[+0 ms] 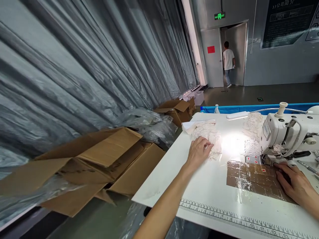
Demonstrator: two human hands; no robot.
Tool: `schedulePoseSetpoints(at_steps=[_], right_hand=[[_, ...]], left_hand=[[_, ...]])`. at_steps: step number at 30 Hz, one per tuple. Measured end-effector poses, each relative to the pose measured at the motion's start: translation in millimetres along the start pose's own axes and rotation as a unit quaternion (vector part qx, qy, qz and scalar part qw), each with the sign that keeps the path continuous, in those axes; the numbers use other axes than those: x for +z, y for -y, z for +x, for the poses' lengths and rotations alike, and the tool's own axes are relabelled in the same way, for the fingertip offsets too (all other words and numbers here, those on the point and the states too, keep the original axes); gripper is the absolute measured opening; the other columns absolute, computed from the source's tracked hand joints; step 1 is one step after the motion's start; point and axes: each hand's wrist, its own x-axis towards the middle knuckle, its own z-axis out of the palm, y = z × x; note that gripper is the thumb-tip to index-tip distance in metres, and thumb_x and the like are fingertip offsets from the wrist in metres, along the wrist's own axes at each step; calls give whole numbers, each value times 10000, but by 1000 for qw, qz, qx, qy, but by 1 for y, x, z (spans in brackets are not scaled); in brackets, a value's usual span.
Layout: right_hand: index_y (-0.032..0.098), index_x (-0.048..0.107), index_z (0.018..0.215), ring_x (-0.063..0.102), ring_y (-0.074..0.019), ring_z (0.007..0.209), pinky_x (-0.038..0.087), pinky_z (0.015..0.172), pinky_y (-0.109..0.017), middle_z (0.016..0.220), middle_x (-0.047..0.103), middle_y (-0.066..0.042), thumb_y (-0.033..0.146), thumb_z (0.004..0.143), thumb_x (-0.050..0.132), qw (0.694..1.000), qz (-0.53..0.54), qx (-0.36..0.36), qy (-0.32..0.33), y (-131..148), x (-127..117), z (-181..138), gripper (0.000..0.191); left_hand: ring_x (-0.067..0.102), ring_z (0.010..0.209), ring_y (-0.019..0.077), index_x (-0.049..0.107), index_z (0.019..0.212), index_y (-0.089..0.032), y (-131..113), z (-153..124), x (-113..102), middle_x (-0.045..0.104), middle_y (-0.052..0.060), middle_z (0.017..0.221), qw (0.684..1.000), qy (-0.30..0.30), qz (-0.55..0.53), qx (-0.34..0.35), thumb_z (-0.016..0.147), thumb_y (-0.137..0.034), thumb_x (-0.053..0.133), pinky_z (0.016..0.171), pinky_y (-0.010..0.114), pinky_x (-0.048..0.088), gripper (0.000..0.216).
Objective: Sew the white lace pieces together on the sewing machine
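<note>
My left hand (200,152) rests at the near edge of a bunched pile of cream lace (206,131) on the white table. Its thumb and fingers are drawn together on the lace. My right hand (294,177) is beside the presser foot of a white sewing machine (271,127), above a brown tape-covered sheet (249,176). Its fingers are bent and close together near the needle, and whatever they pinch is too small to make out. More cream lace (252,132) lies behind and left of the machine head, under a bright lamp glow.
A printed ruler (224,217) runs along the front edge of the table (159,192). Tweezers (307,166) lie at the right. Open cardboard boxes (99,162) and clear plastic bags stand on the left. A person (228,63) is at the far doorway.
</note>
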Motion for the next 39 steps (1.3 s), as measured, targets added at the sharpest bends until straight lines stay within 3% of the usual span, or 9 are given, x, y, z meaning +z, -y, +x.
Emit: schedulePoseSetpoints(at_steps=[7,11,14,17,20,27,34,36,39], right_hand=[[242,682,1168,661,-263,888,549,804,-420,1083,650,-109,452,935,399,1000,-6,13,-3,0,1,1,423],[213,684,1162,656,-254,850,549,775,-405,1061,649,-122,430,943,379,1000,-9,12,-4,7,-4,2,434],[199,680,1160,650,-251,850,544,783,-396,1042,657,-120,401,945,376,1000,-19,3,-4,14,-10,3,423],[187,678,1146,644,-248,856,543,793,-391,1050,656,-125,369,947,375,1000,-30,-5,-8,19,-14,4,406],[177,676,1128,637,-248,838,546,771,-393,1027,663,-127,333,948,375,999,-35,-9,0,24,-17,5,384],[153,670,1117,638,-244,838,554,755,-384,1041,648,-139,271,925,414,1000,-20,-18,2,31,-24,6,342],[182,675,1106,648,-219,886,561,825,-380,1065,632,-113,226,923,449,999,35,-22,-9,34,-28,5,294],[188,690,1082,649,-209,891,560,832,-369,1027,641,-101,218,931,445,996,71,-56,-12,37,-30,5,289],[182,698,1090,654,-195,885,560,829,-356,1011,645,-99,214,941,442,987,120,-108,8,43,-33,4,298]], left_hand=[[621,896,188,514,787,-196,-25,-2,-6,649,56,940,998,14,-56,3,953,-241,438,775,319,471,188],[635,747,143,550,825,-190,-61,-10,-7,690,54,922,958,158,-228,76,980,-322,430,606,249,463,237],[649,752,139,600,837,-181,-76,-15,-3,711,62,965,913,236,-307,127,952,-341,513,631,250,488,215],[664,841,152,631,890,-182,-73,-17,7,707,61,956,934,173,-296,99,980,-310,476,691,259,515,220],[649,805,144,636,1000,-186,-65,-18,19,689,60,958,964,103,-235,76,989,-295,458,642,245,510,210],[606,855,200,622,1136,-212,-68,-20,33,623,58,983,974,160,-115,116,938,-367,573,710,332,529,257],[646,869,188,605,816,-198,-80,-22,24,646,59,976,961,181,-181,100,949,-283,511,663,292,526,183],[656,934,201,563,858,-201,-86,-23,19,659,76,1057,959,182,-196,96,964,-273,465,614,270,528,161],[632,1036,237,542,1040,-192,-97,-19,14,628,115,1153,974,123,-142,128,954,-251,466,674,311,553,129]])
